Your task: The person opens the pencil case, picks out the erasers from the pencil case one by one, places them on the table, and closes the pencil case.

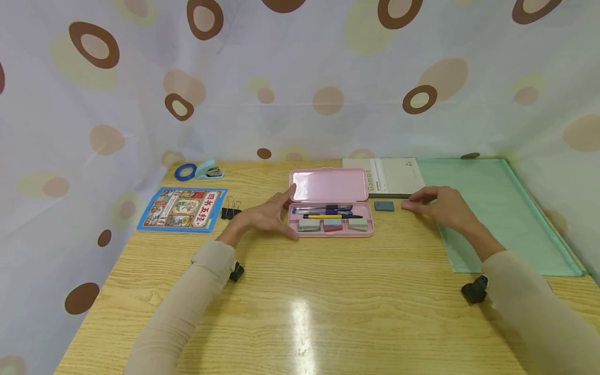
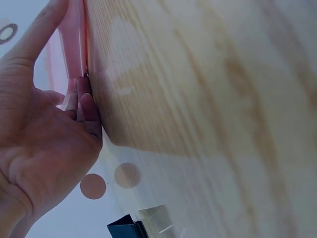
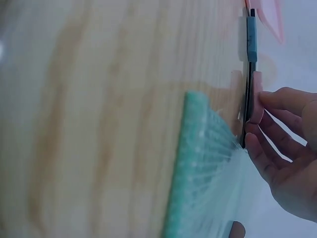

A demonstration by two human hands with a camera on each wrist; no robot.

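Note:
A pink pencil case [image 1: 330, 186] lies on the table with its lid folded back. My left hand [image 1: 269, 214] grips its left end, thumb at the front corner and fingers at the lid side; the left wrist view shows the fingers [image 2: 85, 106] against the pink wall. Inside the case are several pens [image 1: 333, 216] and, in front compartments, a red-and-blue eraser [image 1: 333, 225] between two pale blocks [image 1: 309, 225]. To the right, my right hand [image 1: 440, 207] pinches a small pink eraser [image 3: 256, 96] between thumb and fingers. A blue eraser [image 1: 384, 206] lies between the case and that hand.
Behind the erasers lies a notebook [image 1: 398, 174], and a green translucent folder [image 1: 497, 219] covers the right side. At left are a blue booklet [image 1: 183, 210], a black binder clip [image 1: 230, 213], a stapler [image 1: 209, 170] and a blue tape roll [image 1: 185, 172]. Patterned cloth surrounds the back.

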